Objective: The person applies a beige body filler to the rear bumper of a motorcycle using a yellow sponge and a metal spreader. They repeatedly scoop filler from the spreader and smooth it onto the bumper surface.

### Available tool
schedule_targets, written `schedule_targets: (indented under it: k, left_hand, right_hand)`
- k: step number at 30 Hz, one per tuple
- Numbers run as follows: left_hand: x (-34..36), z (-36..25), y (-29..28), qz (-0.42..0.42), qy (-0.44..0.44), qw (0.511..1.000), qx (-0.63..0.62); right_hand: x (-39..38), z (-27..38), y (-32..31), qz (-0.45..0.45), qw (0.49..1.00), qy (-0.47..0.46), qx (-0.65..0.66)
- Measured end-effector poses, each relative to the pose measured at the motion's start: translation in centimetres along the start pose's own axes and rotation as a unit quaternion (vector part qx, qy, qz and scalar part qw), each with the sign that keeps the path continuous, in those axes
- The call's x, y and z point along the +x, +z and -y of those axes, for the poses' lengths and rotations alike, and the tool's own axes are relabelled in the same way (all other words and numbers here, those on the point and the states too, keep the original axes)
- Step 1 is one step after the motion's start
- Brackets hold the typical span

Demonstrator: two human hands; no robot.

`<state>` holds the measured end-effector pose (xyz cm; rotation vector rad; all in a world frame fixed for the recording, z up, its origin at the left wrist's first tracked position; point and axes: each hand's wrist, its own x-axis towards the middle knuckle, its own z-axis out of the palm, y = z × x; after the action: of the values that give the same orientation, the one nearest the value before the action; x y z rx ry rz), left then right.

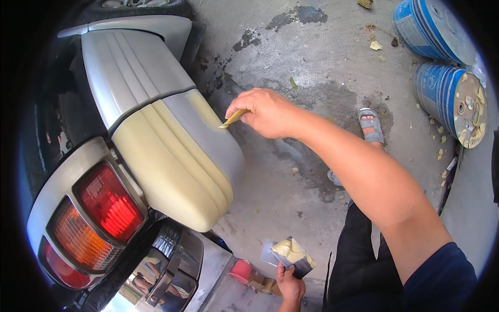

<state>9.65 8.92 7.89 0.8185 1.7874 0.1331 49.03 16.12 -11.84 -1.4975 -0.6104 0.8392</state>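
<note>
My right hand [270, 112] pinches a thin yellow putty spreader [235, 118]. Its edge meets the outer side of a car's bumper corner [228, 151]. Pale yellow filler [161, 166] covers much of this ridged corner piece. A grey band runs along its outer side, with a smaller yellow patch [204, 109] near the spreader. Low in the picture, my left hand [290, 286] grips a dark flat mixing plate [303, 268] with a heap of yellow putty [292, 250] on it. A clear sheet-like piece sticks out beside the plate.
A silver body panel [132, 67] adjoins the corner piece, and a tail light [112, 203] sits near it. Two blue drums [436, 93] stand at the right among scattered yellow flakes. Below are a red container [240, 271] and a chrome bumper part [171, 286]. My sandalled foot [370, 125] rests on stained concrete.
</note>
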Motion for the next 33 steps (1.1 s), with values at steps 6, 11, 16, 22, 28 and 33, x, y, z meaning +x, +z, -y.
schedule_targets:
  k: [6, 11, 16, 22, 28, 33]
  left_hand:
    - [-0.3, 0.4, 2.5, -0.042, -0.052, 0.998, 0.009]
    - [-0.2, -0.9, 3.8, -0.049, -0.073, 0.996, 0.003]
    - [0.3, -1.9, 4.7, -0.055, -0.067, 0.996, 0.007]
    - [1.1, -2.5, 3.9, -0.055, -0.087, 0.994, 0.032]
    - [1.6, -3.1, 3.8, -0.072, -0.117, 0.99, 0.025]
    - [1.8, -3.3, 3.6, -0.058, -0.116, 0.991, 0.017]
  right_hand:
    - [8.0, -0.6, 2.1, -0.008, 0.999, -0.048, 0.013]
    - [12.2, -0.2, 3.6, -0.027, 0.996, -0.086, 0.002]
    - [14.7, 0.1, 4.2, -0.055, 0.993, -0.107, -0.018]
    - [15.9, 0.9, 4.6, -0.031, 0.992, -0.117, -0.024]
    - [15.6, 2.1, 3.5, 0.087, 0.993, -0.069, -0.027]
    - [14.1, 2.6, 3.2, 0.144, 0.988, -0.053, -0.025]
